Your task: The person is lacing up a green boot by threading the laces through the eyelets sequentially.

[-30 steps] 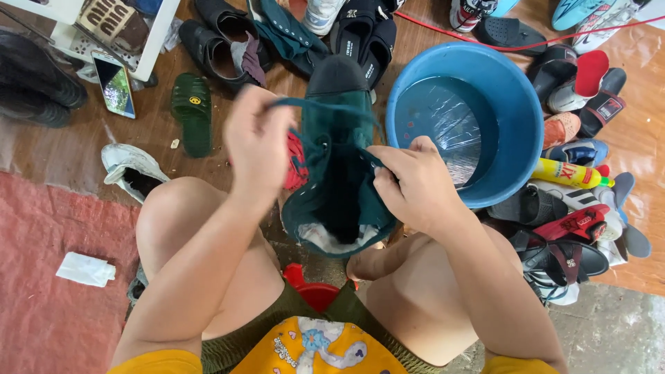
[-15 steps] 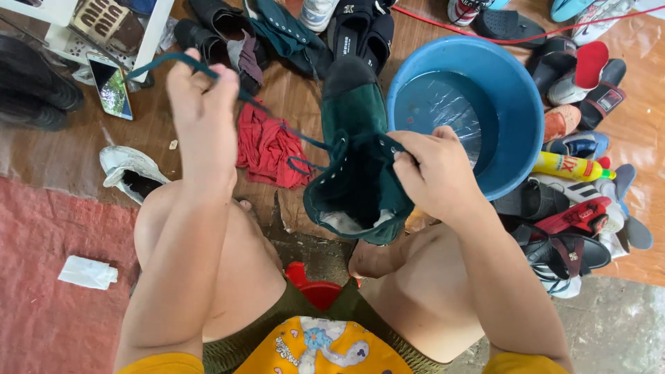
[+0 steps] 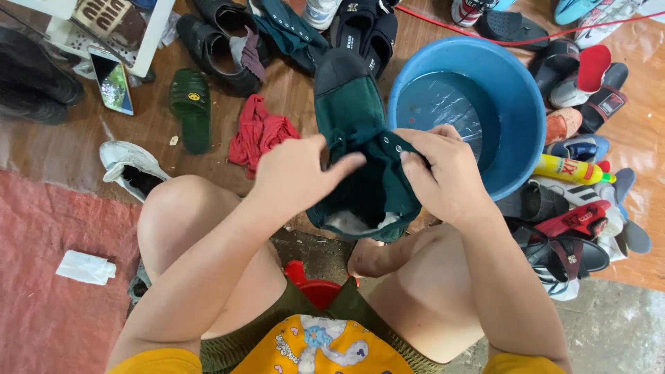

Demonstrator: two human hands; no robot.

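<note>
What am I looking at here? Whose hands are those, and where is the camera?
The camera sits on a person's head and looks straight down, so you see that person's own arms, knees and hands from above. There is no machine, just two bare hands. The left hand and the right hand both grip a dark green shoe, holding it above the knees with its toe pointing away. On the brown floor, beside the shoe, stands a blue tub with water in it. A crumpled red cloth lies to the left, near a green sandal and a phone. Many other shoes and sandals are piled around the tub, along with a yellow bottle.
</note>
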